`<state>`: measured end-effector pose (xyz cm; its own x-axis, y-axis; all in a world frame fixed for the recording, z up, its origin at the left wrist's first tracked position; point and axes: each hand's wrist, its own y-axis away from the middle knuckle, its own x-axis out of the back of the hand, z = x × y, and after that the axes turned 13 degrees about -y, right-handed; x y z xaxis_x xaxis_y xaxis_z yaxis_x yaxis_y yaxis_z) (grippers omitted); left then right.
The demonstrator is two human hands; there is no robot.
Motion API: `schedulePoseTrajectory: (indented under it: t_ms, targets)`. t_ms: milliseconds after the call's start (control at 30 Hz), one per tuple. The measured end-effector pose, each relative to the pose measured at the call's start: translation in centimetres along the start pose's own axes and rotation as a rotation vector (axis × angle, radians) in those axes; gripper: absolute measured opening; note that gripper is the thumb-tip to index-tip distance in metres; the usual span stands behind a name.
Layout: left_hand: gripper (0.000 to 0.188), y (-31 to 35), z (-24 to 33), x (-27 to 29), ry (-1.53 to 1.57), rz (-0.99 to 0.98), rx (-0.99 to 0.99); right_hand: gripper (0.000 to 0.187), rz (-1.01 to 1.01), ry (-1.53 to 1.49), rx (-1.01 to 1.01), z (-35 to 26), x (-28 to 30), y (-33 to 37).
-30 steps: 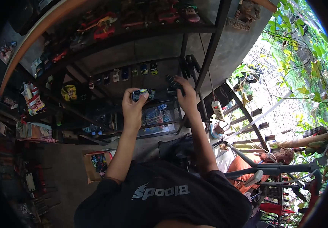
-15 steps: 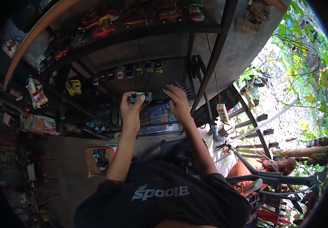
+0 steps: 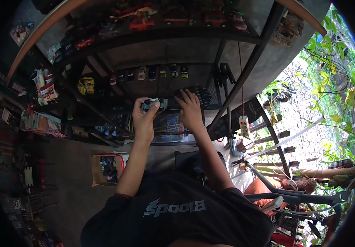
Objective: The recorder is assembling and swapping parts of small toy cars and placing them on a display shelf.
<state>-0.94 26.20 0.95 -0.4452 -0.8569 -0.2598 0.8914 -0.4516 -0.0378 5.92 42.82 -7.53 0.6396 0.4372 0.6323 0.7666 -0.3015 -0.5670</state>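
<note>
A small toy car (image 3: pixel 155 104), bluish-grey with dark wheels, is gripped in my left hand (image 3: pixel 145 117), the thumb pressed on its side. Level with it, my right hand (image 3: pixel 191 112) has its fingers stretched out and slightly apart. Those fingertips lie over the near edge of a dark checked cloth (image 3: pixel 201 95) on the shelf; whether they press on it I cannot tell. Behind my hands, several toy cars (image 3: pixel 152 73) stand side by side in a row on that same dark shelf.
Above, a higher shelf (image 3: pixel 169 33) holds larger red toy cars (image 3: pixel 141 24). To the left are a yellow packet (image 3: pixel 86 85) and snack bags (image 3: pixel 46 91). A cardboard box (image 3: pixel 97 170) of small items sits on the floor. A power strip (image 3: pixel 243 124) hangs at the right.
My right hand has moved up onto the checked cloth, its fingers straighter. My left hand still holds the toy car. The view has shifted slightly, so the shelves appear further right.
</note>
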Motion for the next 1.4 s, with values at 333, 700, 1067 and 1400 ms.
schedulePoseTrajectory:
  t_ms: [333, 700, 1067, 1400]
  targets:
    - [0.020, 0.3, 1.3, 3.6, -0.005, 0.015, -0.018, 0.061, 0.002, -0.282, -0.168, -1.4, 3.5, -2.0]
    - [0.023, 3.8, 0.9, 6.9, -0.140, 0.057, 0.060, 0.056, -0.217, -0.690, -0.154, -10.8, 5.3, -0.2]
    - [0.039, 8.2, 1.8, 14.0, -0.719, -0.064, -0.496, 0.059, -0.269, -0.713, -0.244, -21.0, 0.5, 3.6]
    - [0.033, 11.1, 3.9, 25.0, -0.664, -0.226, -0.680, 0.069, -0.173, -0.678, -0.203, -30.7, -5.7, 6.1]
